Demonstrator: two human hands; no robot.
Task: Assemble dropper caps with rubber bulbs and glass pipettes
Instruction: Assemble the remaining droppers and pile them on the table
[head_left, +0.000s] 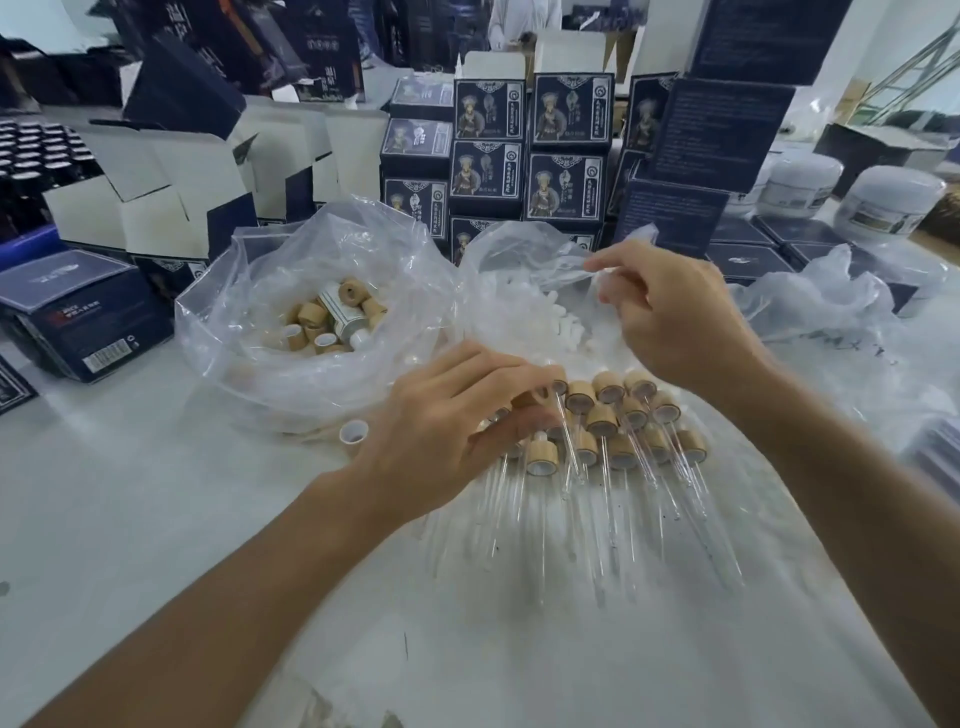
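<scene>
Several finished droppers (618, 415), with wooden caps and glass pipettes, lie in rows on the plastic sheet at the centre. My left hand (452, 421) hovers over their left end, its fingers curled round a wooden cap with a pipette (556, 395). My right hand (670, 317) is raised above the rows, its fingertips pinched at the edge of the clear bag (519, 270) of white rubber bulbs (561, 322); what it pinches is unclear. A second clear bag (291, 291) on the left holds loose wooden caps (322, 322). Loose glass pipettes (519, 519) lie below the rows.
A single loose cap (354, 434) stands by the left bag. Stacked dark printed boxes (524, 156) wall off the back. Open white cartons (156, 192) stand back left, a dark box (83, 317) at far left. White jars (893, 202) and crumpled plastic (826, 306) are at right.
</scene>
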